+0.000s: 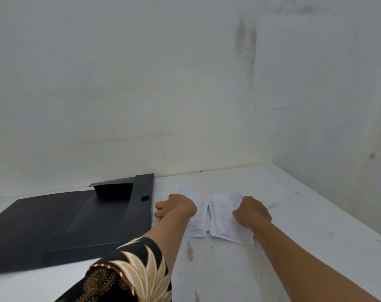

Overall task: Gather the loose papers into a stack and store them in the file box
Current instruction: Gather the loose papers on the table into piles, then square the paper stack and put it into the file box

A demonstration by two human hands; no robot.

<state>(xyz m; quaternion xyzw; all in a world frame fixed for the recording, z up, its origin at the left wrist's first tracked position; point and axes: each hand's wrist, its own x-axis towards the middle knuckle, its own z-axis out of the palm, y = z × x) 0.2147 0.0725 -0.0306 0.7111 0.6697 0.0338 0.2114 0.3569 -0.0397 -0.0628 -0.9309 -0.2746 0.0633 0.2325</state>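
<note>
Several white printed papers (223, 219) lie on the white table (305, 214), fanned out in two loose piles between my hands. My left hand (176, 205) rests on the left pile's edge, fingers curled, just right of the file box. My right hand (251, 212) presses on the right pile, fingers curled over the sheets' top edge. The black file box (76, 221) lies open and flat at the left, its lid spread toward me and a flap raised at the back.
A white wall runs right behind the table, and a second wall closes the right side. My left sleeve (128, 273), black with a gold pattern, overlaps the box's near corner. The table's near part shows a few scuff marks.
</note>
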